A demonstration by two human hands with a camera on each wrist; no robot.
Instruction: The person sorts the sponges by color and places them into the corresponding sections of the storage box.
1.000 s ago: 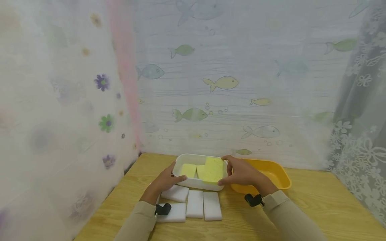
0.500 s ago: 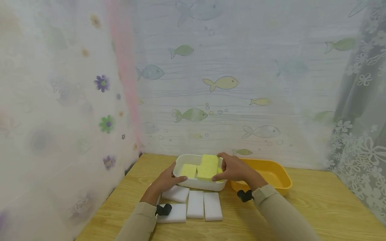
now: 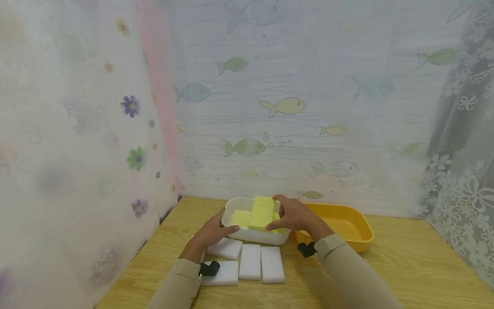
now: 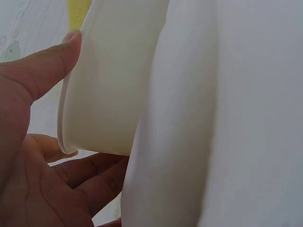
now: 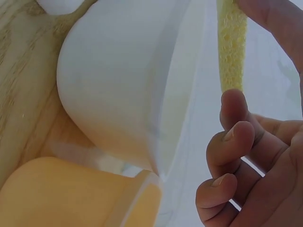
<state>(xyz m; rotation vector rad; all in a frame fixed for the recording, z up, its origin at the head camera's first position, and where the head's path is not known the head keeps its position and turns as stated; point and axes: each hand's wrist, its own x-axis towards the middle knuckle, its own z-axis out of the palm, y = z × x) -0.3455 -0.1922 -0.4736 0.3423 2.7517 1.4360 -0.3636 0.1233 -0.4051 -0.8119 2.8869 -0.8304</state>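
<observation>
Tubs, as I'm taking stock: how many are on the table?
2: the white tub, held by the left hand, and the orange tub right of it.

sponges [image 3: 241,218] in left tub [image 3: 251,236], blocks [image 3: 250,262] before it

Underneath is a light wood-grain table [image 3: 308,292]. Taking the white tub [image 3: 256,236] on it as the clock's centre, an orange tub [image 3: 351,223] sits just beside it at 3 o'clock, though whether the two touch is hard to tell. At least four flat white blocks [image 3: 250,262] lie between 5 and 7 o'clock.
</observation>
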